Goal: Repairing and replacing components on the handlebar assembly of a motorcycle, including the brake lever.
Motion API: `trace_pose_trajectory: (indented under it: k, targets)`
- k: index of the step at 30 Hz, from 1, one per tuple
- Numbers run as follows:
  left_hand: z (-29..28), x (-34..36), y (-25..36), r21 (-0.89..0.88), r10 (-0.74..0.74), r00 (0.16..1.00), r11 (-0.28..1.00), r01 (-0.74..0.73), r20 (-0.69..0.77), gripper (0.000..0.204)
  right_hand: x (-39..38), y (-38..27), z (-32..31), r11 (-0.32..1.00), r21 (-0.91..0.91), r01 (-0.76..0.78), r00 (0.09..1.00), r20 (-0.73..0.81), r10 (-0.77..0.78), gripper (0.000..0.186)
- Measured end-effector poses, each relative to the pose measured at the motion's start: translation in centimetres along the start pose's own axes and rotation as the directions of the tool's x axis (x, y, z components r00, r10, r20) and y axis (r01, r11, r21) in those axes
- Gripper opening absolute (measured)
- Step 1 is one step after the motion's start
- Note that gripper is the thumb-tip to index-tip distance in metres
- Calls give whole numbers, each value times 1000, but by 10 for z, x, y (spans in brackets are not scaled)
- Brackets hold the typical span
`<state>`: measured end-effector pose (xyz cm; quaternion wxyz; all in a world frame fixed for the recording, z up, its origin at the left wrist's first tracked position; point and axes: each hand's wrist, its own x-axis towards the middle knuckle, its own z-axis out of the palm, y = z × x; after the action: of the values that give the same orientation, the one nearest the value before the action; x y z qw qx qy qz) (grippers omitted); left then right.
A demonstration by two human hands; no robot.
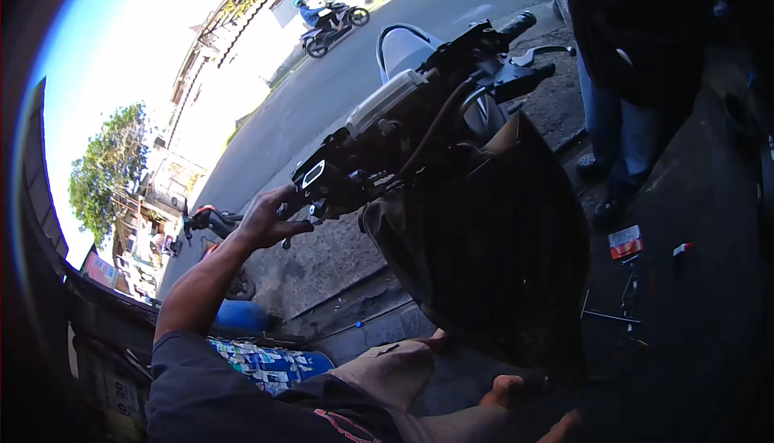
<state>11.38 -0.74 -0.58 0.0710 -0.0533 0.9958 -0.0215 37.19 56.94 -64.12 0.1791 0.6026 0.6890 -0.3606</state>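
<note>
Scooter (pixel 476 266) stands mid-view, its dark body toward the wearer, handlebar (pixel 415 133) running up to the right. Bar centre looks stripped: clear cover (pixel 387 103) on the far side, cables (pixel 435 128) exposed on the near side. Left hand (pixel 262 221) is wrapped around the left end of the bar, thumb sticking out past the grip (far-side fingers hidden). Right hand (pixel 566 427): probably the blurred bit at the lower edge, too dim to tell if open or closed. Not touching the bar, at least.

Step in hand, my read: steadying or turning the bar during work on the scooter's front end. Next move would call for keeping that left hold firm so the bar doesn't swing, with the right hand free for a tool.

Right of the scooter, on the dark floor: red-and-white box (pixel 626 242), thin rod (pixel 611 316) below it. Bystander's jeans (pixel 637 141) just above the box. Further out, a rider (pixel 310 17) on the road (pixel 282 112).
</note>
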Motion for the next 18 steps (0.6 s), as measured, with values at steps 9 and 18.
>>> trace_pose_trajectory:
  k: [9,18]
  targets:
    - [99,50,-143,-977,-25,985,-135,165,170,64,-369,-253,-70,365,229,902,431,-476,-767,23]
    - [217,83,-41,-565,192,916,736,-373,-353,28,-576,-388,21,-184,-474,861,-167,79,-983,40]
